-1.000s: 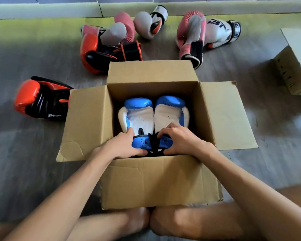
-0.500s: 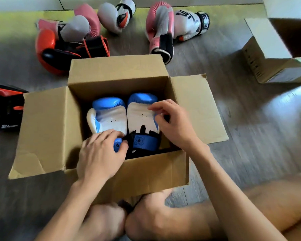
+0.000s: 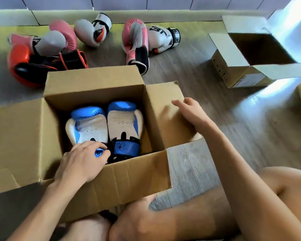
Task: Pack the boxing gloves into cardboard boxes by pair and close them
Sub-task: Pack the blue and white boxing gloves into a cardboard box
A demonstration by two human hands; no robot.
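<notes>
The blue gloves (image 3: 108, 126) lie side by side inside the cardboard box (image 3: 125, 185); the left hand (image 3: 82, 160) curls its fingers on one cuff; the right hand (image 3: 189, 110), fingers loosely spread, is over the box's right flap (image 3: 165, 108); folding this flap now could trap the left hand, I think; the box sits on a grey plank floor (image 3: 198, 167), with loose gloves (image 3: 135, 40) beyond it.

"6" on wrist strap (image 3: 120, 147) of blue glove (image 3: 122, 124)
</notes>
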